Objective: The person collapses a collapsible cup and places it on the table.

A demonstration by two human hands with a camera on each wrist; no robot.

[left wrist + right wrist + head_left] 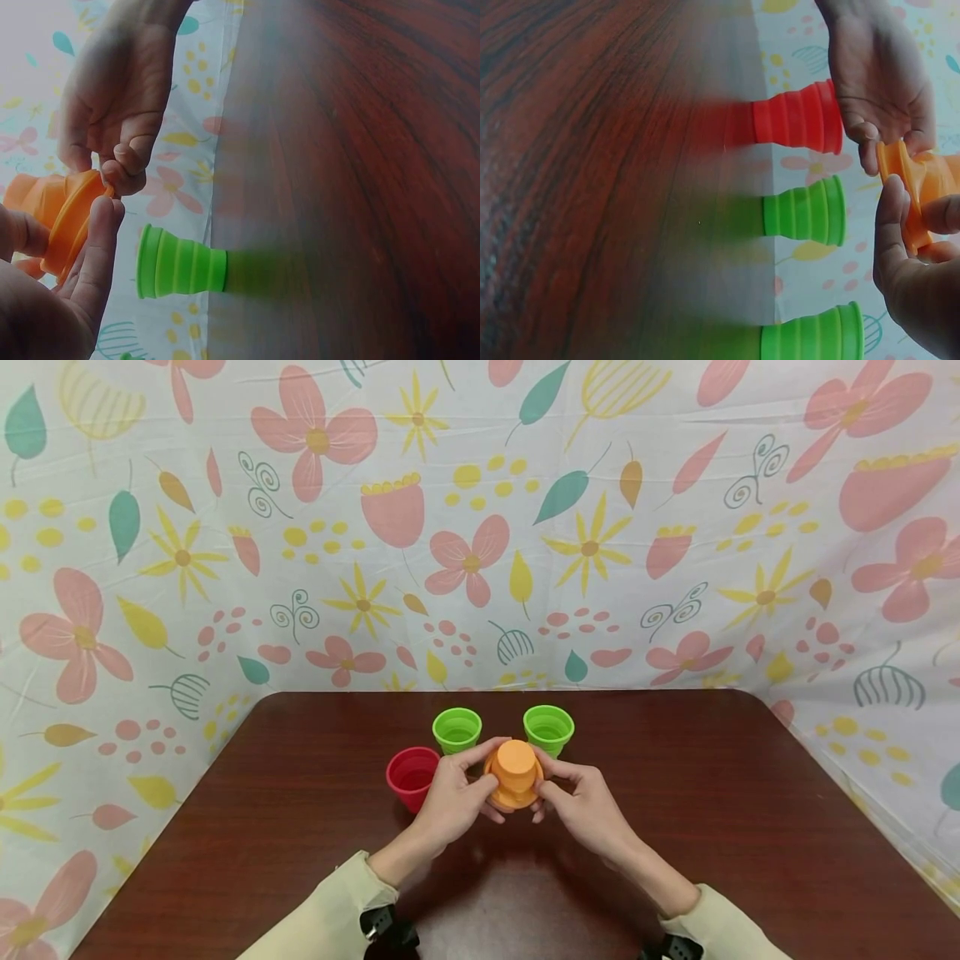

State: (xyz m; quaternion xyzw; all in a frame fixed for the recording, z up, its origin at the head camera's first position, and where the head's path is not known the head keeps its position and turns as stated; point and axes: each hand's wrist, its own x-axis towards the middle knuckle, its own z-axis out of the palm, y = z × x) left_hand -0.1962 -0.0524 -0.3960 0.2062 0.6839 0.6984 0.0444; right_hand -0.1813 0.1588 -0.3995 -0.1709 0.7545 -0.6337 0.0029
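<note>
An orange collapsible cup [516,764] is held up over the table between both hands, its narrow base facing the head camera. The wrist views show it partly folded, with creased walls beside the wide rim [71,225]. My left hand [456,793] pinches the cup's left edge, thumb on the near side and fingers behind the rim. On the opposite edge, my right hand [587,800] pinches it the same way. A red collapsible cup [411,775] stands beside the left hand, partly covered by it. Two green collapsible cups, left [457,727] and right [548,725], stand upright just beyond the hands.
The dark brown wooden table [300,827] has rounded far corners. A white cloth with flowers and leaves [480,635] hangs behind the table and along its sides. Black straps with devices [386,927] sit at the wrists over pale sleeves.
</note>
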